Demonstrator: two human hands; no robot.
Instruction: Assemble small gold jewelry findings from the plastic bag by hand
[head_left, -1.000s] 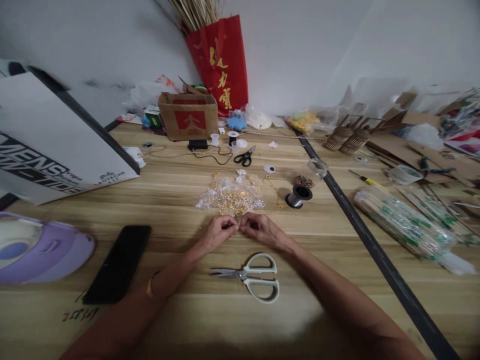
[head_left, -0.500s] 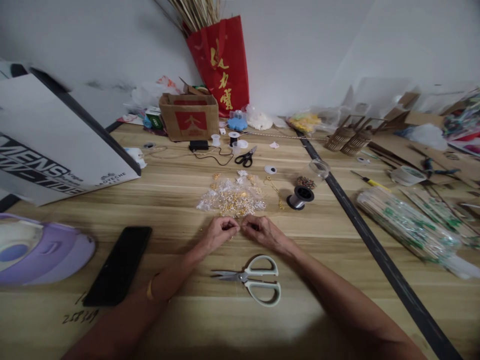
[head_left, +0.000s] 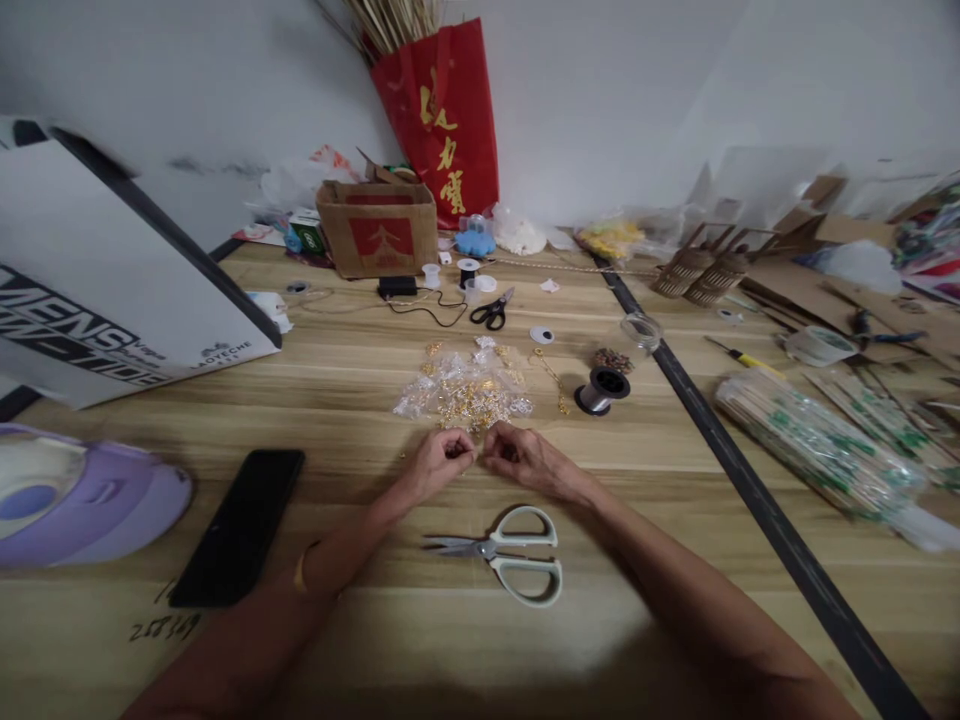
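My left hand (head_left: 439, 462) and my right hand (head_left: 521, 458) rest on the wooden table (head_left: 345, 400), fingertips pinched together and almost touching each other. Whatever they pinch is too small to name. Just beyond them lies a pile of small clear bags with gold beads and findings (head_left: 465, 388). White-handled scissors (head_left: 504, 555) lie shut on the table just below my wrists. A spool of silver wire (head_left: 600, 390) stands to the right of the pile. A gold bangle sits on my left wrist.
A black phone (head_left: 238, 525) lies at the left, beside a purple and white device (head_left: 75, 495). A white shopping bag (head_left: 105, 280), a cardboard box (head_left: 379, 232), a red bag (head_left: 444, 120), black scissors (head_left: 491, 312) and bagged sticks (head_left: 817, 445) surround the area.
Both hands have stayed pinched together in the same spot; only the camera view has shifted slightly.
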